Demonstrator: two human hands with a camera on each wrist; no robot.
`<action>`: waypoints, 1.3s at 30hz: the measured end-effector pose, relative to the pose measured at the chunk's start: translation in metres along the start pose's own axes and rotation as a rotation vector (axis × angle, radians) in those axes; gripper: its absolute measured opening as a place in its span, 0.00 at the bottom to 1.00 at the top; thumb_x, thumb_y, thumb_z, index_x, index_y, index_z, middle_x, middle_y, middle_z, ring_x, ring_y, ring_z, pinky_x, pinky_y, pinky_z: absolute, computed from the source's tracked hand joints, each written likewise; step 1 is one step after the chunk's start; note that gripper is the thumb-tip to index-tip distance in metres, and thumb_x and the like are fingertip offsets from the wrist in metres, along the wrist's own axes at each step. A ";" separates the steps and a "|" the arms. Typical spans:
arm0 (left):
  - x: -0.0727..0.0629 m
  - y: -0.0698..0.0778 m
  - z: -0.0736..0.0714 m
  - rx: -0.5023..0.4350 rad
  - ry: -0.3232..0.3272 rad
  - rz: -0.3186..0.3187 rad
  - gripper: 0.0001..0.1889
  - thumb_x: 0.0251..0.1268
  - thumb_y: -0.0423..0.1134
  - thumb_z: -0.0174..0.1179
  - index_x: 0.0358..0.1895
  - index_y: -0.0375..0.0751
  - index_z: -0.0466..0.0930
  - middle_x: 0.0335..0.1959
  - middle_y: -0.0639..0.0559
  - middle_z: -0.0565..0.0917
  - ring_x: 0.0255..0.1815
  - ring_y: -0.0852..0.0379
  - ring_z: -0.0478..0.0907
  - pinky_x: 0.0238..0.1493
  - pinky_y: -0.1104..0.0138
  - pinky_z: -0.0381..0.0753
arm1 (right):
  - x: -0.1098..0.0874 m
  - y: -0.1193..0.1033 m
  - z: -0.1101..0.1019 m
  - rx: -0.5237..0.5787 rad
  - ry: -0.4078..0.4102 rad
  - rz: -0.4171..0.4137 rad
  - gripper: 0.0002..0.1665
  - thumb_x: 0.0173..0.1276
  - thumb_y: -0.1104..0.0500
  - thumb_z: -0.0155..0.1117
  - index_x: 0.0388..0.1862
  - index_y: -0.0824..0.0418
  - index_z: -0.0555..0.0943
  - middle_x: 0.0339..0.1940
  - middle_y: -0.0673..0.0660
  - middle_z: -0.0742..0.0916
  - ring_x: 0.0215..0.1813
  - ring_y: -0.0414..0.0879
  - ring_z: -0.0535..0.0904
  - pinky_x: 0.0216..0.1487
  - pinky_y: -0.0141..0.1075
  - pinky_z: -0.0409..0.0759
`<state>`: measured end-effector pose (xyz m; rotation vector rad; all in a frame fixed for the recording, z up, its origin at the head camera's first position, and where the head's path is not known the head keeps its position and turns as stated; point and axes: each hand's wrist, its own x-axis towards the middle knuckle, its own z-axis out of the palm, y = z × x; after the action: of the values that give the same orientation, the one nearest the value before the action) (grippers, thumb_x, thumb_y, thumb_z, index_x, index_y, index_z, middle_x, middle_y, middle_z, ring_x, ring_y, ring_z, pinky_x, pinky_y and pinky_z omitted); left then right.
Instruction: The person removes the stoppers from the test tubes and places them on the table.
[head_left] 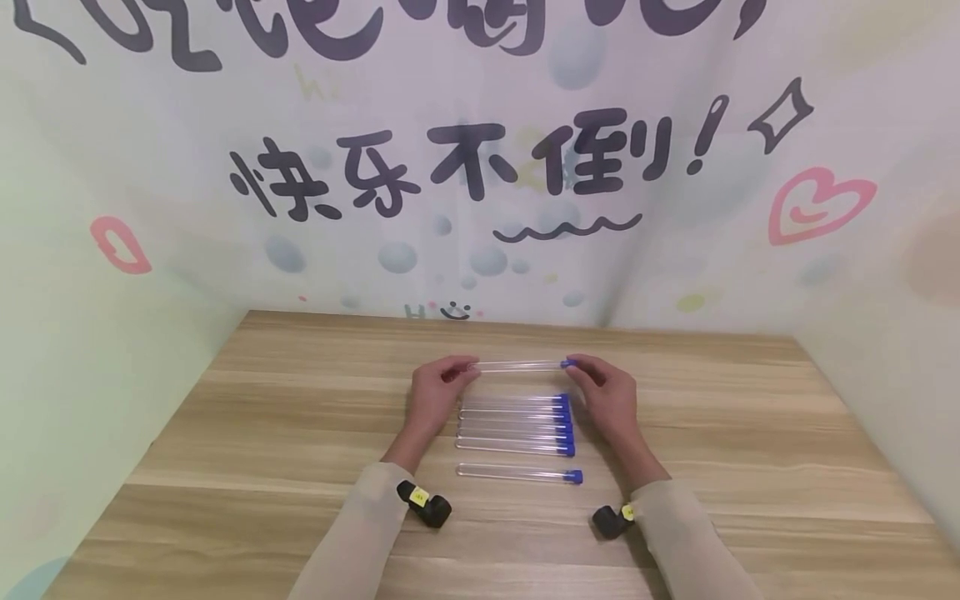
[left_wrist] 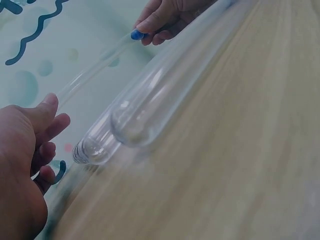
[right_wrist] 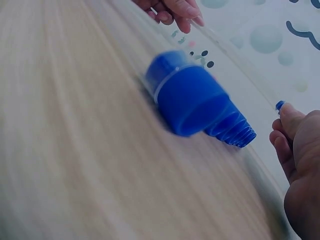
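A clear test tube with a blue cap is held lengthwise between both hands, beyond the other tubes. My left hand pinches its rounded end between thumb and fingers. At the capped end, my right hand pinches the blue cap. Nearer to me, several like tubes lie side by side in a row on the table, all caps to the right. One more tube lies slightly apart at the near side of that row. In the left wrist view the held tube appears raised off the table.
The wood-grain table carries the tubes. A printed cloth with writing hangs behind its far edge, and pale walls stand at both sides. Black wrist cameras are strapped at both sleeves.
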<state>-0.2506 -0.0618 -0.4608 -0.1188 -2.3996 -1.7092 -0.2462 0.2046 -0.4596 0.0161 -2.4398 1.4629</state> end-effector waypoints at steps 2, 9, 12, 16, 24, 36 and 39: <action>0.000 0.000 0.000 -0.008 -0.003 0.005 0.10 0.58 0.46 0.68 0.43 0.54 0.87 0.36 0.59 0.83 0.37 0.57 0.75 0.38 0.64 0.77 | 0.000 -0.001 0.000 -0.007 0.010 -0.008 0.15 0.65 0.50 0.66 0.47 0.55 0.85 0.42 0.50 0.87 0.44 0.42 0.81 0.45 0.33 0.78; -0.001 -0.001 0.001 -0.021 -0.003 0.052 0.09 0.56 0.46 0.69 0.40 0.53 0.87 0.36 0.60 0.84 0.36 0.57 0.77 0.38 0.63 0.78 | 0.000 -0.004 -0.001 -0.019 0.016 0.015 0.16 0.66 0.50 0.64 0.48 0.56 0.84 0.44 0.52 0.87 0.45 0.44 0.82 0.46 0.37 0.79; 0.000 -0.001 0.001 -0.019 -0.004 0.063 0.10 0.56 0.47 0.69 0.40 0.54 0.87 0.36 0.61 0.85 0.35 0.58 0.77 0.37 0.64 0.78 | 0.000 -0.004 -0.001 -0.023 0.032 0.015 0.15 0.66 0.51 0.65 0.48 0.56 0.84 0.45 0.52 0.87 0.45 0.44 0.82 0.46 0.37 0.79; 0.001 -0.001 0.002 -0.019 0.001 0.075 0.10 0.55 0.49 0.69 0.40 0.55 0.87 0.37 0.62 0.85 0.35 0.59 0.78 0.37 0.65 0.79 | 0.001 -0.006 0.000 -0.022 0.055 0.018 0.15 0.66 0.51 0.65 0.48 0.56 0.85 0.45 0.52 0.87 0.45 0.43 0.82 0.45 0.35 0.79; -0.001 -0.002 0.002 -0.010 0.011 0.087 0.10 0.54 0.49 0.69 0.39 0.54 0.88 0.35 0.62 0.85 0.34 0.60 0.78 0.36 0.66 0.79 | -0.001 -0.008 0.002 -0.028 0.091 0.032 0.14 0.65 0.53 0.66 0.47 0.56 0.85 0.44 0.53 0.87 0.44 0.43 0.83 0.42 0.32 0.79; -0.003 0.001 0.000 -0.002 0.013 0.114 0.13 0.52 0.52 0.70 0.38 0.52 0.88 0.33 0.61 0.85 0.31 0.60 0.77 0.32 0.68 0.78 | 0.000 -0.008 0.004 -0.043 0.151 0.015 0.12 0.63 0.55 0.69 0.44 0.57 0.86 0.41 0.53 0.88 0.39 0.43 0.83 0.33 0.26 0.76; -0.003 0.001 0.000 -0.006 0.014 0.126 0.14 0.51 0.52 0.70 0.38 0.51 0.88 0.33 0.60 0.85 0.31 0.59 0.77 0.32 0.68 0.77 | -0.001 -0.008 0.004 -0.041 0.166 0.000 0.12 0.62 0.56 0.70 0.43 0.58 0.87 0.40 0.55 0.88 0.38 0.45 0.83 0.32 0.25 0.75</action>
<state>-0.2471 -0.0616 -0.4607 -0.2529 -2.3240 -1.6557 -0.2456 0.1968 -0.4548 -0.1099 -2.3347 1.3567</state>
